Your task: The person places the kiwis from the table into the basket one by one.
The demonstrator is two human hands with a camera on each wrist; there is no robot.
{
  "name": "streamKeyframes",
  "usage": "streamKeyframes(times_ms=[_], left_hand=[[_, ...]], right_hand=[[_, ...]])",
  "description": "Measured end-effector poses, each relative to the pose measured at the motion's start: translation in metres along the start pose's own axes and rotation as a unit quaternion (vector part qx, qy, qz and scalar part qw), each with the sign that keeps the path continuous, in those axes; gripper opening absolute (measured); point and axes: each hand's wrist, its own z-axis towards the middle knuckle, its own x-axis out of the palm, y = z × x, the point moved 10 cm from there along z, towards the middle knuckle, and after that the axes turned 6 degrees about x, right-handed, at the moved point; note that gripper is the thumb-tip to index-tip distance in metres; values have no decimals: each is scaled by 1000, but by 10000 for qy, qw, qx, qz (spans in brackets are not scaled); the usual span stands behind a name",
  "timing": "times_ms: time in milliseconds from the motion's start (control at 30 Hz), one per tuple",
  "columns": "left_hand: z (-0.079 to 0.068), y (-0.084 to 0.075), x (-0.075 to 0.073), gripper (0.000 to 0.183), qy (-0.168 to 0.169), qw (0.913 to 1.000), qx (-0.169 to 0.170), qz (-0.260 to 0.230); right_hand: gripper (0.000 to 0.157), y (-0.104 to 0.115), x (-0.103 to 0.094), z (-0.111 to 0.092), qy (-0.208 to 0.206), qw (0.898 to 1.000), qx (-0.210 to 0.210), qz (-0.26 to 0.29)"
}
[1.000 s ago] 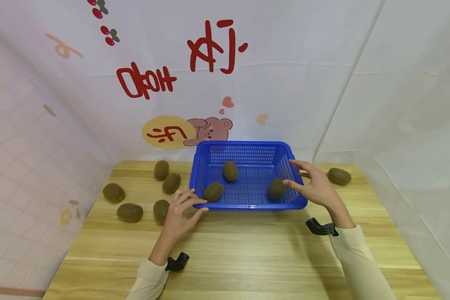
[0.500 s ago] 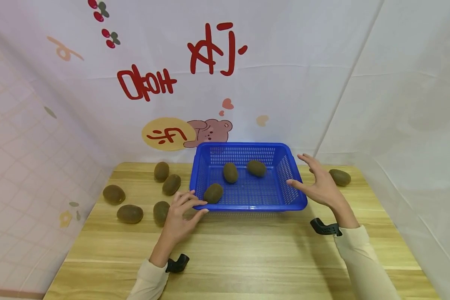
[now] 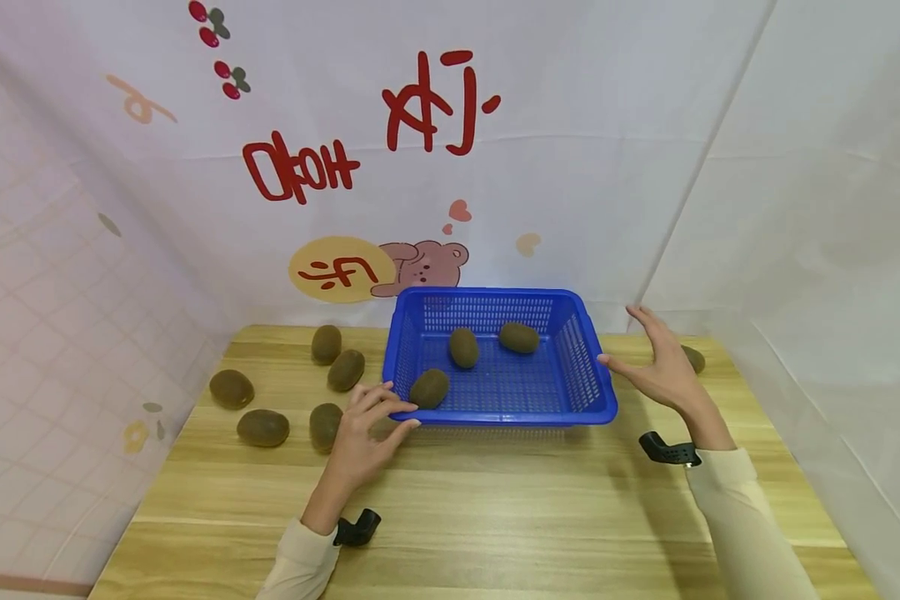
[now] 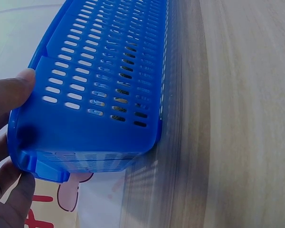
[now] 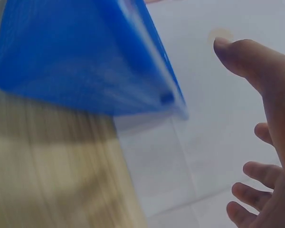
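Note:
A blue plastic basket (image 3: 495, 418) with slotted walls stands on the table, holding an upper-middle kiwi (image 3: 463, 347), a kiwi lying sideways (image 3: 519, 337) and a kiwi near the front left corner (image 3: 429, 388). My left hand (image 3: 363, 437) grips the basket's front left corner; in the left wrist view its thumb (image 4: 19, 90) lies on the rim and the fingers bend around the corner. Off the basket's right side, my right hand (image 3: 663, 367) is spread and holds nothing. Behind it, another kiwi (image 3: 693, 359) is partly hidden. In the right wrist view the basket (image 5: 71, 61) is blurred, apart from the fingers.
Several kiwis lie on the table left of the basket, among them a front kiwi (image 3: 262, 427) and a kiwi beside my left hand (image 3: 325, 427). A white printed cloth (image 3: 570, 192) rises behind the wooden table (image 3: 510, 508).
My right hand let go of a kiwi inside the basket, which now lies at the back. The hand then moved out rightward past the rim. My left hand stays at the corner.

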Motion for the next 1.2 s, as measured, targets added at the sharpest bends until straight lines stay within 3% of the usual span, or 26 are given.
streamKeyframes(times_ms=[800, 1200], left_hand=[[-5, -2, 1, 21, 20, 10000, -8, -28], [-3, -2, 0, 21, -115, 9998, 186, 11]], right_hand=[[107, -97, -5, 15, -83, 9954, 706, -647], [104, -140, -11, 22, 83, 9928, 1064, -546]])
